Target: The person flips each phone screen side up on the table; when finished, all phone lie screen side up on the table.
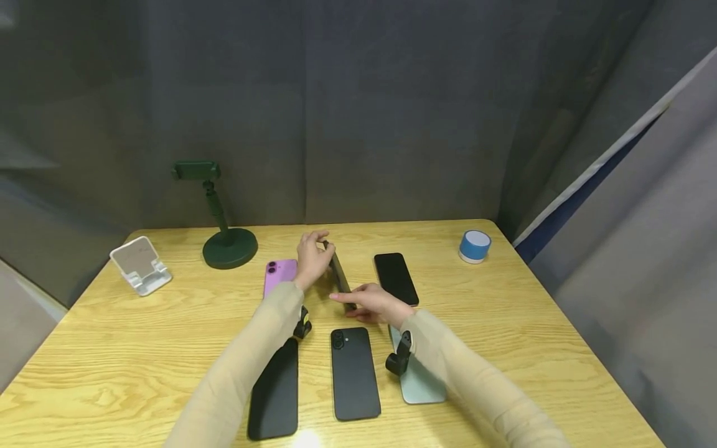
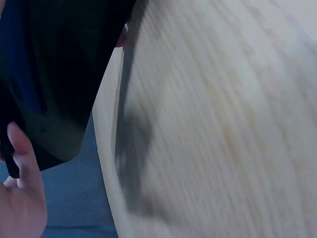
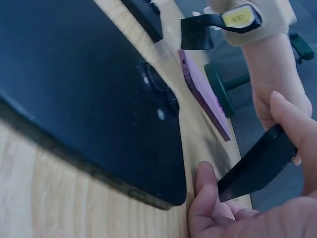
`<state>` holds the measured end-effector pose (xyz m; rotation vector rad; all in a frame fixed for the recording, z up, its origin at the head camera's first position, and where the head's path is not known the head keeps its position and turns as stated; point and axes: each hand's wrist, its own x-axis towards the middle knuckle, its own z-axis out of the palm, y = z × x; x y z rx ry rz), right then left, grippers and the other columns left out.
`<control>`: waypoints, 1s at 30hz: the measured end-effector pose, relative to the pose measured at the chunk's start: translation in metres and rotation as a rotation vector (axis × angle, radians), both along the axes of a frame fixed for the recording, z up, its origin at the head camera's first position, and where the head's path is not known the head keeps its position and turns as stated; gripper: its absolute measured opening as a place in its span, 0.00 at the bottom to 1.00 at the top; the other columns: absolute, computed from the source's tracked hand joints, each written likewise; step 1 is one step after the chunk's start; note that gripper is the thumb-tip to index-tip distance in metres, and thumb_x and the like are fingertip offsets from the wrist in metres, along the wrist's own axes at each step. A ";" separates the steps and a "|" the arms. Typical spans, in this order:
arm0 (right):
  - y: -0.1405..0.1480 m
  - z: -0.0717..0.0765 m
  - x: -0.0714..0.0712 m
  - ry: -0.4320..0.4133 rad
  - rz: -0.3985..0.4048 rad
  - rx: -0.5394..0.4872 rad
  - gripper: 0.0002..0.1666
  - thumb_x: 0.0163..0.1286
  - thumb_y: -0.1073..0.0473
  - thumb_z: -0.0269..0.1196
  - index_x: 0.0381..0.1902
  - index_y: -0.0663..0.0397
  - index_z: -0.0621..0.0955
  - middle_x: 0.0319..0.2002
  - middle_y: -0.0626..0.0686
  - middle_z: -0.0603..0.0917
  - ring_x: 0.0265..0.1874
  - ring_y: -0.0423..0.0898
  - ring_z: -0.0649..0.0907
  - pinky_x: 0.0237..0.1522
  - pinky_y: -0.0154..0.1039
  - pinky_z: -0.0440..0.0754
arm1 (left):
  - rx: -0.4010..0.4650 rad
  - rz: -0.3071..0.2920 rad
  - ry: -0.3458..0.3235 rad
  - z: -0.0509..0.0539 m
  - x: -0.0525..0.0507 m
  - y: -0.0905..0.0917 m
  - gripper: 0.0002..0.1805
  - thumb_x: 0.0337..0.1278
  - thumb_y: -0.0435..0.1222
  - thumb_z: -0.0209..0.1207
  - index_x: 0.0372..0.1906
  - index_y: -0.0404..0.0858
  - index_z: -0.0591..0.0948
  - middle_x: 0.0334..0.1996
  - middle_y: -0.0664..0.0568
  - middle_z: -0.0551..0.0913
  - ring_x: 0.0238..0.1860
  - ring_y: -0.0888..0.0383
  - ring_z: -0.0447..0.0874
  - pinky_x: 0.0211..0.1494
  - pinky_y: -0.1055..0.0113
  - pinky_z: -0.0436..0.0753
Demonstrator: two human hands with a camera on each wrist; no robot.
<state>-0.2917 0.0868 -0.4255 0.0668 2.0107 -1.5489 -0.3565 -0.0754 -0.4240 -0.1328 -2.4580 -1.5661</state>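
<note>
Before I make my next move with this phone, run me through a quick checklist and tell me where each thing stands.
1. Far end of the black smartphone gripped by the left hand: ok.
2. Near end held by the right hand: ok.
3. Whole phone lifted off the wooden table: cannot tell.
4. White phone stand free of any phone: ok.
5. Green phone holder free of any phone: ok.
6. Pale green smartphone in full view: not ok; the right sleeve and wrist camera hide part of it from the head camera.
</note>
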 end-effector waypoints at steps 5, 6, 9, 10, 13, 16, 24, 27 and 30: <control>0.004 -0.002 -0.005 -0.064 0.014 -0.066 0.42 0.63 0.50 0.67 0.66 0.64 0.61 0.63 0.62 0.65 0.41 0.45 0.83 0.22 0.30 0.69 | 0.034 -0.039 0.049 -0.004 0.003 0.003 0.21 0.67 0.40 0.56 0.61 0.36 0.74 0.54 0.43 0.73 0.36 0.55 0.78 0.25 0.72 0.79; 0.004 -0.003 -0.006 -0.078 0.015 -0.081 0.39 0.64 0.52 0.67 0.64 0.64 0.63 0.61 0.61 0.67 0.41 0.45 0.83 0.22 0.30 0.67 | 0.048 -0.059 0.055 -0.005 0.003 0.003 0.21 0.67 0.42 0.56 0.61 0.37 0.74 0.54 0.44 0.74 0.38 0.53 0.78 0.26 0.69 0.81; 0.006 -0.004 -0.006 -0.097 0.030 -0.114 0.29 0.65 0.55 0.65 0.56 0.62 0.65 0.52 0.58 0.71 0.43 0.46 0.83 0.22 0.30 0.63 | 0.096 -0.126 0.042 -0.010 0.004 0.004 0.23 0.69 0.46 0.53 0.62 0.40 0.73 0.57 0.46 0.75 0.44 0.51 0.77 0.33 0.60 0.85; 0.006 -0.005 -0.006 -0.098 0.033 -0.121 0.27 0.66 0.55 0.65 0.55 0.61 0.66 0.50 0.57 0.72 0.44 0.46 0.83 0.22 0.30 0.62 | 0.107 -0.147 0.028 -0.011 0.004 0.003 0.24 0.69 0.48 0.52 0.64 0.40 0.72 0.58 0.46 0.75 0.46 0.50 0.77 0.36 0.56 0.85; 0.006 -0.004 -0.006 -0.100 0.037 -0.135 0.26 0.66 0.55 0.64 0.54 0.61 0.66 0.49 0.56 0.72 0.48 0.48 0.83 0.23 0.29 0.63 | 0.135 -0.207 -0.036 -0.014 0.005 0.002 0.27 0.72 0.51 0.46 0.68 0.44 0.67 0.63 0.46 0.72 0.51 0.48 0.75 0.44 0.47 0.83; 0.007 -0.003 -0.005 -0.109 0.040 -0.143 0.29 0.68 0.56 0.63 0.59 0.63 0.64 0.53 0.57 0.71 0.50 0.49 0.82 0.22 0.28 0.64 | 0.153 -0.269 -0.103 -0.017 0.006 0.000 0.27 0.73 0.52 0.42 0.71 0.49 0.62 0.67 0.43 0.67 0.56 0.44 0.74 0.50 0.44 0.80; 0.011 -0.003 -0.004 -0.113 0.058 -0.163 0.23 0.71 0.56 0.59 0.56 0.61 0.65 0.48 0.54 0.74 0.45 0.45 0.82 0.22 0.28 0.66 | 0.386 -0.449 -0.234 -0.020 0.006 -0.002 0.29 0.75 0.49 0.40 0.75 0.55 0.50 0.68 0.28 0.59 0.55 0.26 0.73 0.53 0.42 0.80; 0.011 -0.002 -0.005 -0.098 0.065 -0.154 0.26 0.71 0.54 0.58 0.59 0.62 0.65 0.50 0.57 0.74 0.47 0.46 0.82 0.24 0.29 0.67 | 0.421 -0.433 -0.237 -0.019 0.006 -0.003 0.29 0.75 0.49 0.41 0.75 0.56 0.51 0.67 0.27 0.59 0.54 0.25 0.73 0.51 0.46 0.82; 0.011 -0.001 -0.006 -0.088 0.077 -0.120 0.35 0.70 0.48 0.59 0.65 0.64 0.62 0.58 0.60 0.71 0.52 0.49 0.82 0.25 0.29 0.68 | 0.435 -0.404 -0.250 -0.019 0.007 -0.004 0.29 0.74 0.49 0.43 0.75 0.56 0.53 0.66 0.28 0.60 0.54 0.25 0.73 0.49 0.47 0.83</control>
